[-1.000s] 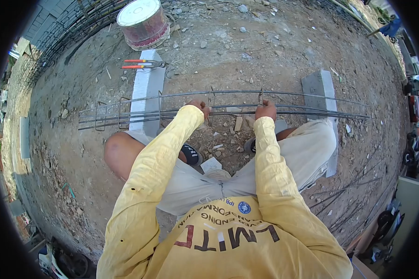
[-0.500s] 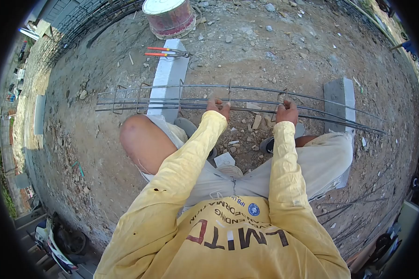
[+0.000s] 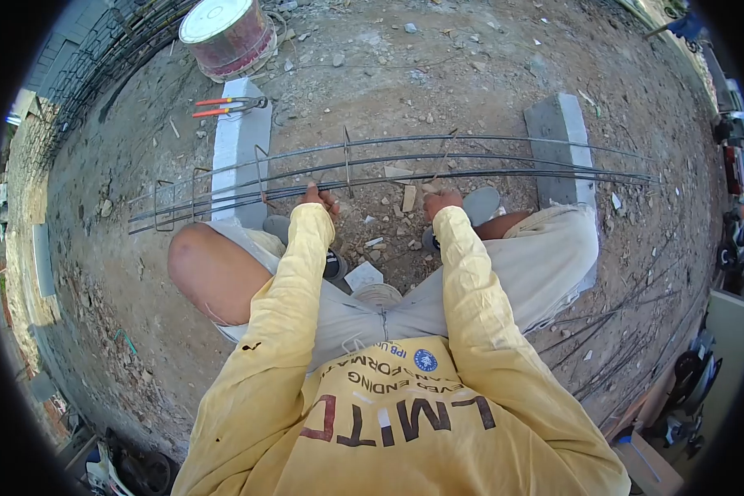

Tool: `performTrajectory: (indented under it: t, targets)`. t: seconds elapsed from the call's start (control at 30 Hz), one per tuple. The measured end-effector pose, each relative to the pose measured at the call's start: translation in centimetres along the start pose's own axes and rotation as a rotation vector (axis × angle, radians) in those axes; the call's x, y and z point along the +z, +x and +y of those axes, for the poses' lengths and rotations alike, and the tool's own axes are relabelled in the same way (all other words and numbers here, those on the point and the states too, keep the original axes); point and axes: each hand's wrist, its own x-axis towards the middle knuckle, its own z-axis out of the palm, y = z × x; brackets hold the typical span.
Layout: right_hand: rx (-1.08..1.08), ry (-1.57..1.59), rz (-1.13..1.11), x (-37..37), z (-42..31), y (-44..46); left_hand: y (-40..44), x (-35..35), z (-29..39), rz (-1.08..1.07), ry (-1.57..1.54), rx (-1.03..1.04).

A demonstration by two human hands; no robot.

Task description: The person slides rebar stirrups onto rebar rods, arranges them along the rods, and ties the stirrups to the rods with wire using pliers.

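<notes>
A cage of long thin steel bars (image 3: 488, 156) lies crosswise in front of me, with several bent-wire stirrups (image 3: 347, 161) spaced along it. My left hand (image 3: 319, 201) is closed at the lower bars, left of the middle stirrup; its fingertips are partly hidden. My right hand (image 3: 443, 202) has its fingers curled by the lower end of a leaning stirrup (image 3: 447, 153), and it appears to pinch that end. Two pale blocks carry the cage: a left block (image 3: 241, 140) and a right block (image 3: 559, 124). Red-handled pincers (image 3: 227, 106) rest on the left block.
A paint-stained bucket (image 3: 227, 41) stands beyond the left block. Stacked mesh and bars (image 3: 99, 66) lie at the upper left, loose rods (image 3: 612, 331) at the right. Stones and a white tile piece (image 3: 364, 276) are scattered on the dirt. A motorcycle (image 3: 128, 467) is at lower left.
The view has swung so that the scene sits further left. My left hand has slid left along the bars, away from the middle stirrup. The stirrup by my right hand now leans more visibly.
</notes>
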Motion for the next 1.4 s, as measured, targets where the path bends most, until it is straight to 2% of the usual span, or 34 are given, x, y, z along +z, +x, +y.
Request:
performTrajectory:
  t: [0.07,0.13,0.17,0.23,0.27,0.43,0.47,0.5,0.53,0.6,0.7,0.8,0.9,1.03,1.23,1.33,1.4]
  targets:
    - [-0.138,-0.215,0.003,1.6,4.6,3.9,-0.1,0.7,0.0,0.108,0.073,0.080]
    - [-0.003,0.275,0.137,0.4,4.3,4.3,-0.5,1.2,0.2,0.135,0.044,0.084]
    - [0.214,0.882,0.270,-0.9,1.0,2.4,-0.5,1.3,0.2,0.144,0.030,0.085]
    - [0.404,1.251,0.390,-3.6,-1.9,0.0,2.0,-0.1,0.2,0.090,0.116,0.001]
    - [0.410,1.268,0.393,-4.7,-2.3,-0.4,3.3,-0.5,-0.1,0.075,0.153,-0.063]
    - [0.432,1.235,0.402,-8.1,-6.1,-2.2,0.9,0.1,0.2,0.035,0.045,0.024]
    - [0.387,1.205,0.488,-7.1,-5.3,-0.9,1.8,-0.3,0.0,0.013,0.052,0.003]
    - [0.354,1.150,0.489,-6.4,-4.0,0.6,1.6,-0.1,-0.1,0.018,0.063,0.007]
    - [0.345,0.930,0.607,-4.9,-2.4,2.9,1.4,-0.1,0.0,0.025,0.073,0.015]
    - [0.377,0.709,0.660,-8.3,-6.1,-1.7,2.7,-1.0,-0.3,-0.030,0.068,0.045]
    - [0.465,0.709,0.720,-9.2,-7.4,-3.0,3.7,-1.1,-0.1,0.014,0.076,0.029]
    - [0.503,0.697,0.681,-10.0,-7.9,-3.7,4.3,-1.7,-0.1,0.007,0.096,0.014]
    - [0.459,0.788,0.691,-9.5,-7.6,-3.4,3.9,-1.3,0.0,0.054,0.058,0.024]
    - [0.448,0.764,0.713,-9.5,-7.6,-3.7,4.6,-2.0,0.2,-0.010,0.100,0.011]
    - [0.492,0.897,0.676,-10.5,-8.1,-6.0,4.1,-2.6,-0.3,-0.038,0.078,0.069]
    - [0.497,0.908,0.690,-9.8,-7.6,-5.4,4.3,-2.7,0.2,-0.079,0.127,-0.014]
    - [0.504,0.906,0.696,-9.6,-7.3,-5.1,3.6,-2.5,0.5,-0.091,0.045,-0.079]
